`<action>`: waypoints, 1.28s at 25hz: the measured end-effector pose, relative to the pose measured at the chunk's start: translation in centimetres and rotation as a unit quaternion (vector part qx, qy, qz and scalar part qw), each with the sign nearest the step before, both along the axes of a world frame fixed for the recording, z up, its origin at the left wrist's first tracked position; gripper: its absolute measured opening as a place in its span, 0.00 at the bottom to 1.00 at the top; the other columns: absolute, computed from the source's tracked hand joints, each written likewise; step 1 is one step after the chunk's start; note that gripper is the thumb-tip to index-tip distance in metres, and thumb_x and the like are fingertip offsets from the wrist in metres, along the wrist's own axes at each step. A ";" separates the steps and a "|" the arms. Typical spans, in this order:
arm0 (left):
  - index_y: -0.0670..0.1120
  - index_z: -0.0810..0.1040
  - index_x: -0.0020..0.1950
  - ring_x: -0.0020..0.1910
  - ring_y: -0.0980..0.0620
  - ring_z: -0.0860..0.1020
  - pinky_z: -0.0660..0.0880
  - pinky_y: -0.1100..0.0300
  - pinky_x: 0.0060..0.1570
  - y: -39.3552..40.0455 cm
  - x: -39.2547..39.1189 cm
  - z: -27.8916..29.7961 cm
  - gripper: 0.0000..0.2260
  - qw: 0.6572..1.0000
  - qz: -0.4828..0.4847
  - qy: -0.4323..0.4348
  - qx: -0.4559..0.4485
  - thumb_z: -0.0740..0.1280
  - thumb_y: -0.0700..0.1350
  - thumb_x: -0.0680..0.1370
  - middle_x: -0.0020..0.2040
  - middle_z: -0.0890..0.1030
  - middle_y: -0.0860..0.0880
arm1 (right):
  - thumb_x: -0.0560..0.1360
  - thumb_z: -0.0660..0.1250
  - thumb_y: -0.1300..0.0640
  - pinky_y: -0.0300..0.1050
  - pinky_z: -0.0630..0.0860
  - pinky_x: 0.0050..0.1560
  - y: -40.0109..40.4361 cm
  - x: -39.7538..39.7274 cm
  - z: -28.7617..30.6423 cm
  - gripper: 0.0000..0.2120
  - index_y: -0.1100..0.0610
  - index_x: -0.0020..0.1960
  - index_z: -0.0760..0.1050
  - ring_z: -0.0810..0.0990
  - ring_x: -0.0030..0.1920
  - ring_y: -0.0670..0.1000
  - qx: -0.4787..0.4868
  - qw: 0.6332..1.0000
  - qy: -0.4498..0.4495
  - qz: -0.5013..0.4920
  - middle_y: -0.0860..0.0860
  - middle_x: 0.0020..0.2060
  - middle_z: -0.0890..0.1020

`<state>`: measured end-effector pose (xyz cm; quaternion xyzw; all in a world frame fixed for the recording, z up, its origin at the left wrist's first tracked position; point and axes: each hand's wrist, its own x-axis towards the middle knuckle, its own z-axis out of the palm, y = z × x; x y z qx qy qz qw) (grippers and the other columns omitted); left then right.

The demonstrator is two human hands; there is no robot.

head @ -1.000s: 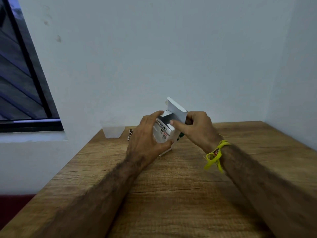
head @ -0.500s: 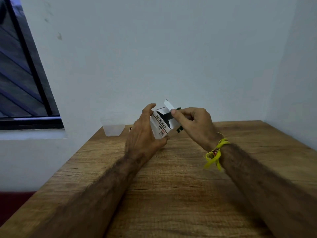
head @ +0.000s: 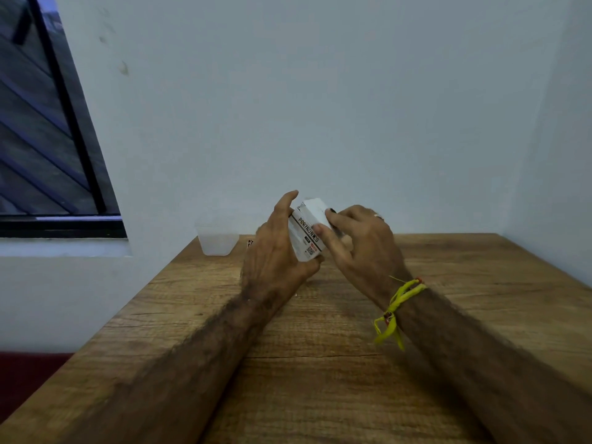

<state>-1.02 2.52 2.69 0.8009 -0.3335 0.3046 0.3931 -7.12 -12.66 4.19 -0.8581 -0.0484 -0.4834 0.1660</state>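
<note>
A small white cardboard box [head: 307,236] with black lettering and a QR code is held above the wooden table [head: 320,331], its top flap folded down. My left hand [head: 275,248] grips the box from the left, thumb under its lower end and forefinger raised. My right hand [head: 358,241] pinches the box's upper right corner with thumb and fingers; a yellow thread band is on that wrist. A small dark item peeks out by my right fingertips at the box's top.
A translucent plastic cup [head: 217,240] stands at the table's far left corner, with a small dark object [head: 250,242] beside it. White walls close the back and right. A dark window [head: 48,139] is at the left.
The box's open top flap has been folded down shut. Both hands turned the box and lifted it slightly; my right hand moved onto its top corner.
</note>
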 end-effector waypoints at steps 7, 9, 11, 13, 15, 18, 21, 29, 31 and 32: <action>0.57 0.54 0.78 0.55 0.51 0.77 0.79 0.53 0.46 -0.1 0.1 0.3 0.48 0.999 0.023 -0.040 0.018 0.79 0.54 0.66 0.63 0.78 0.52 | 0.78 0.61 0.47 0.46 0.75 0.46 0.1 0.4 0.4 0.19 0.57 0.58 0.83 0.79 0.46 0.53 0.021 0.999 -0.032 0.006 0.53 0.43 0.81; 0.57 0.54 0.78 0.55 0.51 0.77 0.79 0.54 0.45 -0.3 0.0 0.3 0.47 0.999 0.015 -0.045 0.023 0.79 0.55 0.67 0.63 0.78 0.52 | 0.77 0.64 0.52 0.48 0.76 0.45 0.3 0.4 0.3 0.15 0.57 0.58 0.83 0.79 0.45 0.55 0.003 0.999 -0.047 0.000 0.54 0.43 0.81; 0.57 0.54 0.78 0.55 0.51 0.78 0.80 0.53 0.45 -0.2 0.0 0.2 0.47 0.999 0.009 -0.043 0.026 0.79 0.55 0.66 0.63 0.78 0.52 | 0.77 0.64 0.53 0.48 0.76 0.44 0.4 0.5 0.2 0.15 0.57 0.59 0.83 0.78 0.45 0.56 -0.014 0.999 -0.042 0.004 0.55 0.43 0.80; 0.58 0.53 0.78 0.56 0.52 0.79 0.80 0.53 0.46 0.0 0.2 0.2 0.48 0.999 -0.002 -0.025 0.024 0.79 0.56 0.66 0.63 0.78 0.53 | 0.78 0.63 0.51 0.48 0.75 0.44 0.2 0.4 0.1 0.16 0.55 0.60 0.82 0.77 0.46 0.55 -0.020 1.000 -0.012 0.014 0.54 0.44 0.79; 0.59 0.52 0.78 0.55 0.52 0.80 0.80 0.52 0.47 0.1 0.2 0.3 0.50 1.000 -0.015 -0.004 0.016 0.79 0.57 0.65 0.60 0.76 0.59 | 0.80 0.60 0.49 0.48 0.74 0.47 -0.3 0.5 0.4 0.17 0.55 0.59 0.82 0.77 0.46 0.53 -0.026 0.999 0.023 0.022 0.53 0.44 0.79; 0.58 0.54 0.78 0.50 0.53 0.80 0.81 0.50 0.45 -0.1 0.2 0.3 0.50 0.999 -0.033 0.012 0.001 0.80 0.54 0.64 0.55 0.74 0.63 | 0.81 0.55 0.49 0.48 0.73 0.49 0.0 0.2 0.5 0.19 0.58 0.56 0.82 0.76 0.46 0.54 -0.079 0.996 0.028 0.005 0.53 0.45 0.79; 0.58 0.54 0.78 0.50 0.54 0.80 0.82 0.49 0.47 0.1 0.2 0.3 0.50 0.999 -0.042 0.016 -0.006 0.81 0.54 0.63 0.56 0.76 0.62 | 0.81 0.53 0.48 0.50 0.76 0.47 0.7 -0.2 0.7 0.22 0.59 0.55 0.81 0.77 0.46 0.55 -0.115 0.993 0.031 -0.009 0.54 0.46 0.79; 0.50 0.68 0.72 0.64 0.54 0.77 0.81 0.54 0.56 -2.8 0.1 1.9 0.39 0.966 -0.118 0.163 -0.165 0.83 0.44 0.65 0.67 0.75 0.55 | 0.71 0.69 0.64 0.44 0.78 0.52 -7.0 -1.1 3.7 0.08 0.59 0.47 0.86 0.85 0.48 0.56 0.338 0.930 -0.107 -0.098 0.57 0.44 0.87; 0.51 0.70 0.70 0.62 0.53 0.79 0.83 0.52 0.52 -5.3 1.3 2.2 0.37 0.944 -0.155 0.223 -0.188 0.83 0.43 0.65 0.65 0.77 0.53 | 0.71 0.70 0.63 0.40 0.78 0.53 -9.0 -0.4 1.9 0.08 0.57 0.47 0.87 0.85 0.49 0.55 0.464 0.872 -0.103 -0.121 0.56 0.44 0.87; 0.51 0.71 0.70 0.60 0.52 0.80 0.83 0.51 0.51 -6.7 2.1 2.1 0.37 0.937 -0.165 0.243 -0.189 0.83 0.43 0.65 0.63 0.78 0.51 | 0.69 0.70 0.62 0.41 0.79 0.55 -9.4 -0.1 1.0 0.08 0.57 0.46 0.87 0.85 0.48 0.54 0.524 0.837 -0.101 -0.116 0.55 0.42 0.87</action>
